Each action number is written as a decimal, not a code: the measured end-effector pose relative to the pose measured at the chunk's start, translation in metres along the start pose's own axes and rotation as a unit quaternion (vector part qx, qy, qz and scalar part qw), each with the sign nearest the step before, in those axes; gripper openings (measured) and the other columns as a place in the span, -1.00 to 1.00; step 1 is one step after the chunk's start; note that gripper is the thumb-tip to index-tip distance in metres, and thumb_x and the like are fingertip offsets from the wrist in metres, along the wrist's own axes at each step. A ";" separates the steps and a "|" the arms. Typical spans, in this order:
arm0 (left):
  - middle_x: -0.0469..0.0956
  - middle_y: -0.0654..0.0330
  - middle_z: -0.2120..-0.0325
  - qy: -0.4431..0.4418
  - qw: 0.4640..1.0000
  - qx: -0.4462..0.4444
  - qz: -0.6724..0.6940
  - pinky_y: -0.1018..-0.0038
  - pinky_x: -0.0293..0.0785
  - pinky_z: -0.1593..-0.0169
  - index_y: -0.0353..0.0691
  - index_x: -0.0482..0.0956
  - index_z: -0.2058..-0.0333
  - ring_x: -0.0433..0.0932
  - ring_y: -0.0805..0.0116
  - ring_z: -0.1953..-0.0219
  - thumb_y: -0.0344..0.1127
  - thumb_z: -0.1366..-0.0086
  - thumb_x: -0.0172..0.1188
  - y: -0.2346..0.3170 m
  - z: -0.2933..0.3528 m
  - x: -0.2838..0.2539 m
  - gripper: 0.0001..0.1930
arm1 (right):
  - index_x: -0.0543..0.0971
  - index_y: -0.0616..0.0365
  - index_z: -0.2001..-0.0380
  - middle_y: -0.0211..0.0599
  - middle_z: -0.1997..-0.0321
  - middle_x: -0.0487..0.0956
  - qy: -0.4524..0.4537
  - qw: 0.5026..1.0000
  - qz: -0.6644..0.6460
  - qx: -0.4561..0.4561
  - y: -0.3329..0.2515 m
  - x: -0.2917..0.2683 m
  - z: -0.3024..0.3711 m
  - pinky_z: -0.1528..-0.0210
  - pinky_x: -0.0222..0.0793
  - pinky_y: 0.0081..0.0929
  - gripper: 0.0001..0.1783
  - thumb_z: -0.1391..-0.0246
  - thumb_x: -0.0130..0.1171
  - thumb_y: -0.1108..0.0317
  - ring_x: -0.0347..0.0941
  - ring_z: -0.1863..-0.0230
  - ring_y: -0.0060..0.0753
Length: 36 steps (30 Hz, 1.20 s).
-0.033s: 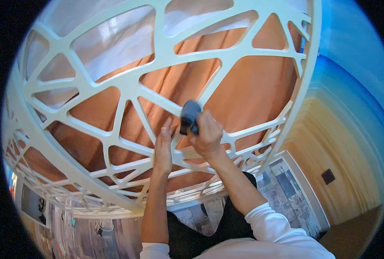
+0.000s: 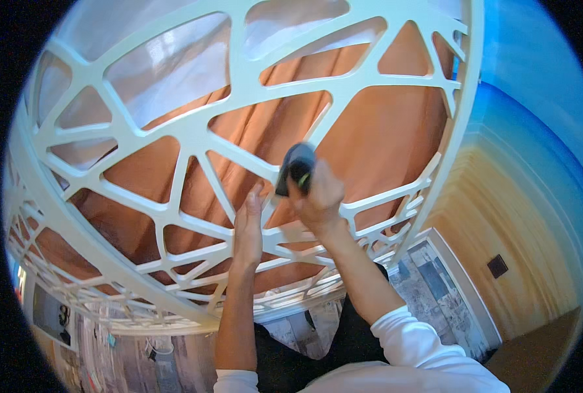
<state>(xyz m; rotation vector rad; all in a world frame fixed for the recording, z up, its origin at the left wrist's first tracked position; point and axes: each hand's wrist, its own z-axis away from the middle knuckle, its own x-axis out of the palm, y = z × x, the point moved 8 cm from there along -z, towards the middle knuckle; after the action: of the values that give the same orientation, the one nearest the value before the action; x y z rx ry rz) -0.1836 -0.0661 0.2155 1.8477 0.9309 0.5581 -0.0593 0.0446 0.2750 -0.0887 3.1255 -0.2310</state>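
In front of me stands a white lattice panel (image 2: 196, 134) with irregular rounded openings. My right hand (image 2: 322, 200) is closed around a dark hand tool (image 2: 296, 167), grey and black with a small green spot. The tool is held at a junction of the struts, slightly smeared by motion, so its exact kind does not show. Just left and below it, my left hand (image 2: 247, 229) is at a strut, its fingers stretched upward and holding nothing I can see. Whether the tool touches the strut is hard to tell.
Behind the lattice lie brown folds (image 2: 389, 131) and a pale surface at the upper left. To the right rises a blue and sand-coloured wall (image 2: 514, 209) with a small dark square plate (image 2: 497, 266). Grey wood-look flooring (image 2: 435, 278) shows below, with a white cable (image 2: 163, 347) at the lower left.
The tool and my right hand have shifted slightly right and up, and the tool has turned a little, showing its green spot. My left hand has hardly moved.
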 end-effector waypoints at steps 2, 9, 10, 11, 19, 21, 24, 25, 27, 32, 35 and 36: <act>0.53 -0.18 -0.12 0.009 0.999 0.002 -0.051 0.22 0.29 -0.32 -0.45 0.43 -0.23 0.47 0.05 -0.21 0.15 -0.60 -0.26 0.005 -0.006 0.008 -0.31 | 0.57 0.28 0.17 -0.05 0.40 0.56 0.071 0.997 -0.001 0.016 0.017 -0.015 -0.035 0.46 0.45 -0.17 -0.66 -0.02 0.44 0.40 0.55 0.47 0.09; 0.68 0.02 0.30 -0.047 0.995 0.042 -0.076 0.35 0.52 0.17 -0.42 0.64 0.17 0.63 0.32 0.34 0.10 -0.60 -0.16 0.016 -0.028 0.026 -0.38 | 0.62 0.25 0.34 -0.06 0.45 0.62 0.203 0.976 -0.013 0.081 0.062 -0.062 -0.138 0.40 0.47 -0.21 -0.79 -0.15 0.37 0.31 0.60 0.45 0.01; 0.67 0.05 0.32 -0.065 0.995 0.017 -0.073 0.38 0.51 0.21 -0.42 0.63 0.17 0.62 0.35 0.37 0.11 -0.60 -0.15 0.010 -0.029 0.027 -0.38 | 0.61 0.24 0.33 -0.05 0.44 0.63 0.209 0.975 -0.010 0.080 0.063 -0.062 -0.139 0.39 0.46 -0.19 -0.80 -0.16 0.36 0.32 0.60 0.44 0.00; 0.67 0.05 0.31 -0.070 0.995 0.040 -0.054 0.39 0.50 0.21 -0.42 0.62 0.15 0.61 0.36 0.36 0.14 -0.59 -0.17 0.011 -0.029 0.027 -0.36 | 0.61 0.24 0.34 -0.05 0.44 0.62 0.190 0.980 -0.004 0.060 0.060 -0.059 -0.137 0.39 0.46 -0.20 -0.80 -0.16 0.36 0.33 0.60 0.44 0.01; 0.60 -0.02 -0.03 -0.013 0.993 0.075 0.095 0.29 0.35 -0.30 -0.53 0.47 -0.20 0.54 0.21 -0.10 0.33 -0.55 -0.37 -0.007 -0.014 0.002 -0.12 | 0.50 0.24 0.26 -0.09 0.44 0.45 -0.035 0.997 -0.066 0.004 -0.018 -0.004 -0.016 0.50 0.38 -0.14 -0.69 0.07 0.39 0.48 0.48 0.50 0.08; 0.48 0.05 -0.17 -0.046 0.984 0.078 0.155 0.30 0.27 -0.37 -0.41 0.36 -0.28 0.45 0.26 -0.20 0.31 -0.55 -0.39 -0.016 -0.012 0.001 -0.17 | 0.48 0.23 0.27 -0.12 0.44 0.41 -0.063 0.995 -0.083 0.011 -0.032 0.004 -0.009 0.52 0.37 -0.15 -0.65 0.14 0.39 0.49 0.46 0.52 0.06; 0.35 0.16 -0.27 -0.055 0.950 0.043 0.304 0.33 0.20 -0.41 -0.21 0.20 -0.37 0.32 0.33 -0.31 0.29 -0.55 -0.37 -0.039 -0.016 -0.003 -0.26 | 0.43 0.15 0.36 -0.21 0.41 0.41 -0.077 0.993 -0.079 -0.037 -0.064 0.029 -0.022 0.62 0.41 -0.26 -0.70 0.22 0.30 0.45 0.46 0.61 -0.15; 0.37 0.16 -0.25 -0.066 0.945 0.077 0.311 0.33 0.22 -0.39 -0.22 0.22 -0.36 0.33 0.33 -0.29 0.28 -0.55 -0.35 -0.038 -0.017 -0.004 -0.27 | 0.43 0.14 0.37 -0.20 0.41 0.41 -0.088 0.992 -0.089 -0.031 -0.071 0.039 -0.030 0.63 0.41 -0.29 -0.73 0.18 0.28 0.46 0.46 0.62 -0.16; 0.40 0.15 -0.20 -0.061 0.948 0.076 0.304 0.33 0.25 -0.35 -0.24 0.26 -0.34 0.37 0.33 -0.24 0.25 -0.56 -0.32 -0.046 -0.019 -0.007 -0.30 | 0.43 0.14 0.36 -0.20 0.41 0.42 -0.033 0.991 -0.129 -0.033 -0.083 0.051 -0.054 0.64 0.42 -0.31 -0.77 0.12 0.25 0.48 0.48 0.62 -0.16; 0.49 0.13 -0.08 -0.014 0.983 0.116 0.139 0.34 0.35 -0.25 -0.28 0.37 -0.28 0.45 0.33 -0.13 0.18 -0.58 -0.24 -0.031 -0.014 -0.007 -0.36 | 0.47 0.15 0.30 -0.26 0.41 0.44 -0.022 0.986 -0.148 -0.067 -0.108 0.054 -0.095 0.60 0.35 -0.33 -0.66 0.17 0.39 0.51 0.47 0.56 -0.19; 0.55 0.12 -0.01 0.004 0.989 0.132 0.060 0.34 0.41 -0.19 -0.30 0.43 -0.24 0.50 0.33 -0.07 0.14 -0.60 -0.19 -0.010 -0.011 0.001 -0.39 | 0.56 0.16 0.22 -0.24 0.34 0.51 0.054 0.993 -0.078 -0.074 -0.074 0.003 -0.090 0.56 0.39 -0.36 -0.62 0.21 0.37 0.58 0.50 0.54 -0.22; 0.61 0.11 0.09 0.001 0.989 0.133 0.058 0.36 0.44 -0.14 -0.33 0.48 -0.21 0.56 0.32 0.03 0.13 -0.59 -0.18 -0.003 -0.010 0.004 -0.38 | 0.61 0.16 0.16 -0.22 0.29 0.55 0.091 0.991 -0.042 -0.083 -0.060 -0.018 -0.087 0.50 0.44 -0.37 -0.58 0.21 0.36 0.61 0.54 0.47 -0.22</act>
<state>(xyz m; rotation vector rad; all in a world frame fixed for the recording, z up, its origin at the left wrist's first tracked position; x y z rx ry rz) -0.1899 -0.0569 0.2172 2.1508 0.9392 0.5250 -0.0385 -0.0006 0.3694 -0.2132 3.3215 0.0230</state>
